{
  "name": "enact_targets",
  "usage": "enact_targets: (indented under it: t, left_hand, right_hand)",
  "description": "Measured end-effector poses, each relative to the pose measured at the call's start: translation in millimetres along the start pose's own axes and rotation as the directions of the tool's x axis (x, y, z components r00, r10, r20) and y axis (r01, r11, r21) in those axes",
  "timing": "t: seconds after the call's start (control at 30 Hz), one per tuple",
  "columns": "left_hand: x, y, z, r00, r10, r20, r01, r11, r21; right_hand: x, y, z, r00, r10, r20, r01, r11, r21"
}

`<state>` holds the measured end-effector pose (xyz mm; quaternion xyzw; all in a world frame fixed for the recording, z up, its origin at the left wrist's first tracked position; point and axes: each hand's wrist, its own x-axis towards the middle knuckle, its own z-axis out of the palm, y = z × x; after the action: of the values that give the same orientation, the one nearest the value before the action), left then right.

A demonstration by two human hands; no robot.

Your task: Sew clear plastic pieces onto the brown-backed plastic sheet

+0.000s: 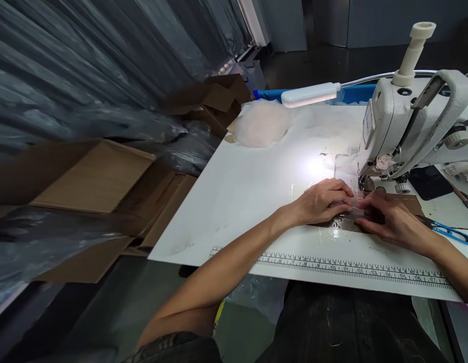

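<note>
My left hand [328,200] rests on the machine bed with its fingers curled and pressed together on a thin, pale see-through piece of fabric [355,200]. Close by on the right, my right hand [389,217] pinches the same piece between thumb and fingers. Both sets of fingertips sit just in front of the presser foot [364,184] of a white sewing machine [385,121]. Beneath the hands is a brown strip [410,202] partly covered with shiny clear tape. How the fabric's edges lie is hidden by the fingers.
Blue thread snips [451,233] and a dark phone [430,182] lie at right. A pale tulle pile [262,123] sits at the back left, under a lamp [311,95]. A printed ruler [332,266] runs along the front edge. Cardboard boxes [94,174] stand left of the table.
</note>
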<state>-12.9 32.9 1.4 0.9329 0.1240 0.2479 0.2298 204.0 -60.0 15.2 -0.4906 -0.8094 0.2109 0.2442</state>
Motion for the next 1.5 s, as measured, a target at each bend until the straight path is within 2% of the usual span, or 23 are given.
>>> enact_targets:
  t: [0.13, 0.23, 0.33, 0.4, 0.53, 0.7, 0.8, 0.9, 0.97, 1.03, 1.07, 1.13, 1.2, 1.27, 1.4, 1.5]
  left_hand:
    - [1, 5, 9.0, 0.99, 0.119, -0.081, -0.102, 0.978, 0.183]
    - [1, 8, 14.4, 0.977, 0.144, -0.155, -0.102, 0.963, 0.25]
    - [2, 9, 15.3, 0.952, 0.154, -0.263, -0.098, 0.972, 0.212]
    - [3, 9, 15.0, 0.932, 0.208, -0.295, -0.15, 0.966, 0.209]
    - [3, 7, 17.4, 0.928, 0.297, -0.225, -0.232, 0.933, 0.276]
    - [-2, 2, 24.5, 0.964, 0.261, -0.054, -0.23, 0.917, 0.325]
    - [-4, 1, 27.2, 0.971, 0.24, 0.003, -0.223, 0.901, 0.373]
    - [-5, 1, 27.7, 0.971, 0.239, 0.013, -0.224, 0.888, 0.402]
    - [-5, 2, 27.1, 0.968, 0.25, 0.007, -0.232, 0.884, 0.406]
    - [-4, 3, 25.7, 0.956, 0.293, -0.024, -0.258, 0.878, 0.404]
    - [-4, 4, 24.9, 0.945, 0.322, -0.048, -0.276, 0.87, 0.409]
    - [-3, 6, 23.1, 0.926, 0.367, -0.09, -0.293, 0.848, 0.441]
    - [-3, 7, 21.9, 0.92, 0.379, -0.097, -0.29, 0.827, 0.481]
    - [-4, 6, 21.9, 0.928, 0.367, -0.065, -0.29, 0.82, 0.494]
    - [-6, 3, 24.0, 0.949, 0.316, 0.011, -0.287, 0.846, 0.45]
    - [-7, 2, 24.7, 0.951, 0.308, 0.02, -0.288, 0.862, 0.416]
  right_hand:
    - [2, 3, 9, 0.996, 0.002, -0.094, 0.0, 1.0, 0.016]
    - [-4, 6, 10, 0.985, 0.037, -0.169, -0.054, 0.994, -0.095]
    - [-13, 4, 13, 0.99, -0.015, -0.142, -0.025, 0.961, -0.274]
    - [-17, 1, 17, 0.993, -0.059, -0.098, 0.022, 0.938, -0.346]
    - [-22, -5, 25, 0.995, -0.036, -0.093, -0.008, 0.9, -0.436]
    - [-31, -13, 29, 0.991, -0.084, -0.104, 0.021, 0.866, -0.5]
    - [-35, -16, 26, 0.992, -0.088, -0.088, 0.03, 0.853, -0.521]
    - [-31, -10, 12, 0.996, -0.085, -0.035, 0.062, 0.899, -0.433]
    - [-22, 0, -3, 0.996, -0.072, 0.044, 0.081, 0.964, -0.252]
    - [-9, 14, -17, 0.992, 0.006, 0.128, 0.004, 0.997, -0.076]
    - [-3, 21, -22, 0.989, 0.09, 0.115, -0.086, 0.995, -0.044]
    - [5, 32, -25, 0.972, 0.236, 0.006, -0.235, 0.971, -0.035]
    - [7, 37, -20, 0.945, 0.307, -0.116, -0.314, 0.948, -0.052]
    - [3, 37, -13, 0.945, 0.286, -0.158, -0.299, 0.952, -0.068]
    - [-6, 34, -2, 0.988, 0.122, -0.094, -0.137, 0.974, -0.178]
    - [-7, 38, 1, 0.998, 0.048, -0.048, -0.06, 0.954, -0.295]
